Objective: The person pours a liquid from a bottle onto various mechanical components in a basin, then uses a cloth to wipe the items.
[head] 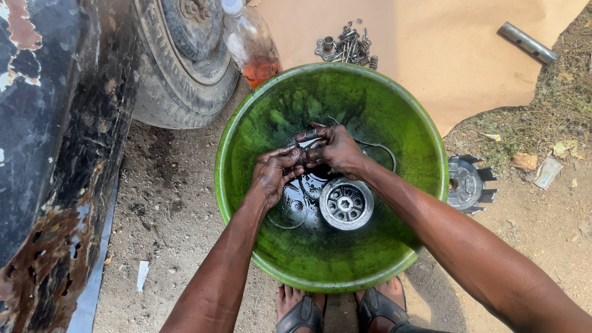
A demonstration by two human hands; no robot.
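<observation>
Both the left hand (274, 172) and right hand (331, 148) clench a small metal part (303, 151), likely stiff, light and oil-slick, best pinched at its edges, over a green basin (246, 129).

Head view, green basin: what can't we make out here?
- Small part between left hand and right hand: covered by fingers, kind unclear.
- Green basin floor: dark liquid hides parts beside the round metal hub.
- Bolt pile: too small to count.
- Bottle: top cut off by frame edge.
- Toothed metal part: partly behind basin rim.
</observation>
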